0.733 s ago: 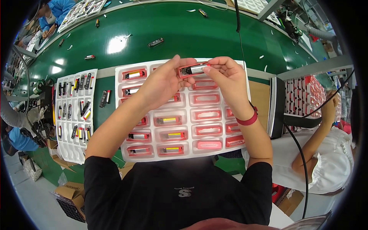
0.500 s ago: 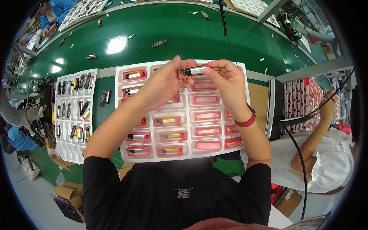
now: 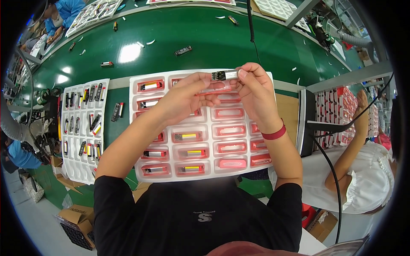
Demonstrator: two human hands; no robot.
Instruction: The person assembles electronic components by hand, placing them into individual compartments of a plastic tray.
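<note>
Above the white tray [image 3: 210, 143], my right hand [image 3: 258, 96] pinches a battery with a circuit board [image 3: 228, 75], white at one end and dark at the other. My left hand [image 3: 183, 100] is closed on a translucent red plastic case [image 3: 215, 89], just below the battery. The two parts are apart along most of their length; contact at the ends cannot be made out. Red cases fill the tray pockets. Those on the left contain batteries with boards, such as the case with a yellow-striped battery [image 3: 188, 136], while several on the right look hollow.
Left of the tray stands another white tray [image 3: 84, 160] of loose batteries and boards. Two loose pieces [image 3: 116, 111] lie between the trays. Loose parts and white scraps dot the green surface [image 3: 158, 32]. Stacked red-filled trays [image 3: 333, 113] and a co-worker's arm [image 3: 358, 128] are at the right.
The battery with its board was lying in the red case; now my right hand holds it above the case. Loose parts on the green surface have shifted slightly right. The co-worker's hand moved.
</note>
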